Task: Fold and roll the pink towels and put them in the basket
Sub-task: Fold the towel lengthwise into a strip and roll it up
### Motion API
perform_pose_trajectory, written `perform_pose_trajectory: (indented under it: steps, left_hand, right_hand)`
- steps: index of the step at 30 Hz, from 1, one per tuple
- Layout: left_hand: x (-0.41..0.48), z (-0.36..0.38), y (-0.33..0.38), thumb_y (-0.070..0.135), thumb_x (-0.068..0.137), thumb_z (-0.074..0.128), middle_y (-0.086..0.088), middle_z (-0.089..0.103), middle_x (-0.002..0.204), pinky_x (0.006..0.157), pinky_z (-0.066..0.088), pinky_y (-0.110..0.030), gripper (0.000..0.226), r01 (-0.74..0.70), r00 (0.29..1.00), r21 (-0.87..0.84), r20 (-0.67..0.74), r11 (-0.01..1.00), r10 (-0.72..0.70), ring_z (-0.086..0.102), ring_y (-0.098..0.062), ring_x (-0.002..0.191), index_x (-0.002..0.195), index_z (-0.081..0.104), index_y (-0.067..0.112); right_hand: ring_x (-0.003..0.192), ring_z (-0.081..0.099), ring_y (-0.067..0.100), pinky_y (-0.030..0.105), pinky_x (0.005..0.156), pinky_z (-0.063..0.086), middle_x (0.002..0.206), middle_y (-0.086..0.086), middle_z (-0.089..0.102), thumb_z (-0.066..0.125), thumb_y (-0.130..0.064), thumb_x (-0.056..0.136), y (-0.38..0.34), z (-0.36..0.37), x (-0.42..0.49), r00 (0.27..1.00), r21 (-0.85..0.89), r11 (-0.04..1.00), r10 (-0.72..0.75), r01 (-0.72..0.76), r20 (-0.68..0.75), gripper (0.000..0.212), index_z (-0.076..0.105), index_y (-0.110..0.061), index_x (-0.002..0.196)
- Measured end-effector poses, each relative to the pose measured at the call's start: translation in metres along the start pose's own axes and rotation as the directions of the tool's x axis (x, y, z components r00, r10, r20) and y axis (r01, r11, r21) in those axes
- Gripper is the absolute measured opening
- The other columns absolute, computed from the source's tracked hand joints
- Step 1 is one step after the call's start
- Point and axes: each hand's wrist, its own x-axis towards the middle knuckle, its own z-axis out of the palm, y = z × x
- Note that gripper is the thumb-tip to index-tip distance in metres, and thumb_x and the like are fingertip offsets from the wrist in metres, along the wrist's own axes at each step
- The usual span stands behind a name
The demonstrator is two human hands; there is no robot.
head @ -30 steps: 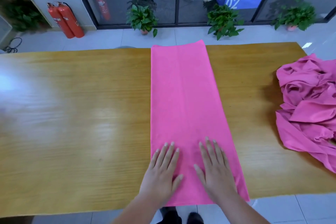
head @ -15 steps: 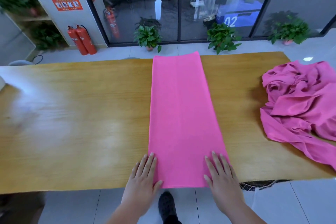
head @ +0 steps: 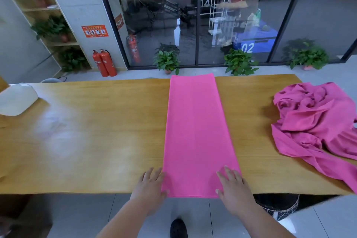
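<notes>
A pink towel [head: 195,131], folded into a long narrow strip, lies flat across the wooden table [head: 96,137] from the far edge to the near edge. My left hand [head: 149,189] lies flat at the strip's near left corner, thumb on the cloth. My right hand [head: 232,189] lies flat on the near right corner with fingers spread. A crumpled heap of pink towels [head: 316,121] sits on the table at the right. A dark woven basket [head: 278,205] shows on the floor under the table's near right edge, mostly hidden.
A white rounded object [head: 16,98] rests on the table's far left end. Beyond the table stand potted plants [head: 167,62], red fire extinguishers [head: 104,63] and a glass wall. My shoe [head: 178,228] shows on the tiled floor below.
My hands slid back from the middle of the strip and apart to its two near corners. The camera tilted up, showing more of the room and the white object at the left.
</notes>
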Motion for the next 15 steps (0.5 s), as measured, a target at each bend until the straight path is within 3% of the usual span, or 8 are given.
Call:
perform_pose_trajectory:
  steps: [6, 15]
  left_hand:
    - [0.007, -0.027, -0.015, 0.057, 0.106, 0.037, 0.003, -0.005, 0.175, 0.130, 0.009, -0.045, 0.071, 0.049, 0.997, -0.053, -0.052, 0.997, -0.052, -0.004, -0.027, 0.161, 0.167, 0.012, 0.029]
    - [0.074, -0.081, -0.073, 0.056, 0.107, 0.039, 0.001, -0.010, 0.175, 0.130, 0.009, -0.047, 0.073, -0.019, 0.993, -0.044, -0.121, 0.999, 0.013, -0.007, -0.028, 0.161, 0.167, 0.008, 0.028]
  right_hand:
    - [0.160, 0.007, 0.034, 0.052, 0.128, 0.018, 0.175, 0.006, 0.005, 0.041, -0.054, 0.107, -0.026, -0.023, 0.012, 0.999, 0.027, 0.999, -0.023, 0.022, 0.030, 0.070, 0.011, -0.030, 0.166]
    - [0.160, 0.008, 0.035, 0.054, 0.128, 0.018, 0.174, 0.006, 0.006, 0.042, -0.054, 0.107, -0.089, -0.062, 0.079, 1.000, 0.072, 0.997, 0.002, -0.002, 0.001, 0.071, 0.012, -0.031, 0.166]
